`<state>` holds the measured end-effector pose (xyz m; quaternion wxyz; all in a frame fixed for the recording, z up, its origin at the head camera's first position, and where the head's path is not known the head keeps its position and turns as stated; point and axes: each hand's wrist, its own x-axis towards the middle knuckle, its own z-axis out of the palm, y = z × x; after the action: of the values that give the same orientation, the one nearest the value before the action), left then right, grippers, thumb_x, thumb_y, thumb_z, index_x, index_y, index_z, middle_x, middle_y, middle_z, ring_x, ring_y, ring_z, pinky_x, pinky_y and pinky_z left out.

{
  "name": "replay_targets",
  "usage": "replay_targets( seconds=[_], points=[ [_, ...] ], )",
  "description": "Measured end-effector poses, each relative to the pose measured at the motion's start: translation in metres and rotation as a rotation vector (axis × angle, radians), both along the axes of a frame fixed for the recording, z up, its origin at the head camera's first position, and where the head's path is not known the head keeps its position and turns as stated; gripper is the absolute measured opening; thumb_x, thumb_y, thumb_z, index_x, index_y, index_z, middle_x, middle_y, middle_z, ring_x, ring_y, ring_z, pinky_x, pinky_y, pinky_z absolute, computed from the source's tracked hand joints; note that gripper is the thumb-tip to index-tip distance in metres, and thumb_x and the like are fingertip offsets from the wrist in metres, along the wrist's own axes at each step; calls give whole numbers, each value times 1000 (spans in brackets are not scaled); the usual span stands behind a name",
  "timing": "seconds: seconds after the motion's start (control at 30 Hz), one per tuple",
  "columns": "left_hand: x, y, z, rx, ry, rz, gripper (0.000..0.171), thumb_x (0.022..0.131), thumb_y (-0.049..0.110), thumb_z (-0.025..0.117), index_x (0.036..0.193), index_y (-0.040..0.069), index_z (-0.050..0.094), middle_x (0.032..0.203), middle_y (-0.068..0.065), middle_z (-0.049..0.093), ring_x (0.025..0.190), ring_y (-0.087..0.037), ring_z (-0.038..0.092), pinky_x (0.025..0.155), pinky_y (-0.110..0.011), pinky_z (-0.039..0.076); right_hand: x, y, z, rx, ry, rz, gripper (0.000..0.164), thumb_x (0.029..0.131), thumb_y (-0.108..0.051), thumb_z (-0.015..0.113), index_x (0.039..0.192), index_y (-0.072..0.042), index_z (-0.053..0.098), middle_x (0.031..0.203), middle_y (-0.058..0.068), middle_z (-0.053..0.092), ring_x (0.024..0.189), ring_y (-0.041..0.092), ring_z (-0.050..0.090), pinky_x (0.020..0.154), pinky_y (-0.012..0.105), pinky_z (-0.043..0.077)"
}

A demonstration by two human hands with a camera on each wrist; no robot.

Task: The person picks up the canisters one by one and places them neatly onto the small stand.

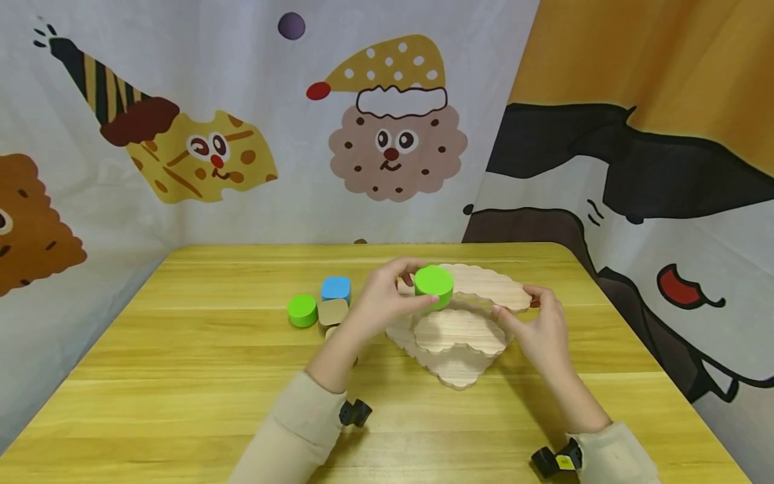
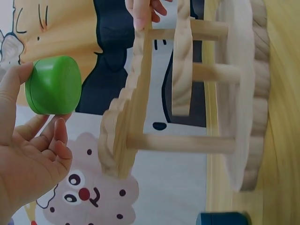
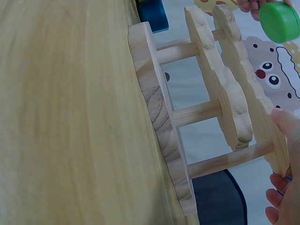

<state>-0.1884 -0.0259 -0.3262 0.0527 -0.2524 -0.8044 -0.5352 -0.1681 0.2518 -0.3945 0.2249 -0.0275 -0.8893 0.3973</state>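
My left hand (image 1: 382, 296) pinches a green round block (image 1: 433, 285) between thumb and fingers, above the left part of a tiered wooden stand (image 1: 462, 372). In the left wrist view the green block (image 2: 54, 85) is apart from the wood. The stand has scalloped boards at three heights, joined by round dowels (image 3: 198, 113). At the right end of its top board (image 1: 491, 284), my right hand (image 1: 544, 329) grips the edge, thumb in front and fingers behind. The right wrist view shows the thumb (image 3: 285, 121) against that board.
Left of the stand, on the wooden table (image 1: 181, 376), lie another green round block (image 1: 302, 310), a blue block (image 1: 336, 288) and a tan block (image 1: 333, 312). A pale piece beside them is partly hidden by my left forearm. A printed curtain (image 1: 242, 222) hangs behind the table.
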Motion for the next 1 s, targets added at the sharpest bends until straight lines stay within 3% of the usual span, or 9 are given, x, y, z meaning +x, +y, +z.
replay_targets(
  seconds=[0.37, 0.57, 1.0],
  points=[
    [-9, 27, 2, 20, -30, -17, 48, 76, 25, 83, 119, 15, 63, 97, 8, 61, 90, -17, 51, 67, -29, 46, 0, 0, 0, 13, 1, -7, 74, 79, -39, 79, 131, 3, 47, 110, 20, 49, 103, 37, 43, 73, 38, 32],
    [-15, 43, 1, 44, -29, -20, 48, 76, 26, 83, 118, 15, 64, 96, 10, 61, 93, -21, 52, 69, -29, 46, 0, 0, 1, 13, -5, -6, 74, 79, -39, 78, 131, 3, 46, 111, 20, 48, 103, 36, 43, 73, 38, 32],
    [-29, 81, 3, 6, -12, -68, 51, 77, 26, 82, 121, 11, 63, 95, 11, 60, 89, -20, 52, 65, -24, 44, 1, 1, 3, 12, -14, -5, 75, 79, -42, 78, 131, 3, 47, 111, 20, 49, 103, 34, 43, 73, 39, 33]
  ],
)
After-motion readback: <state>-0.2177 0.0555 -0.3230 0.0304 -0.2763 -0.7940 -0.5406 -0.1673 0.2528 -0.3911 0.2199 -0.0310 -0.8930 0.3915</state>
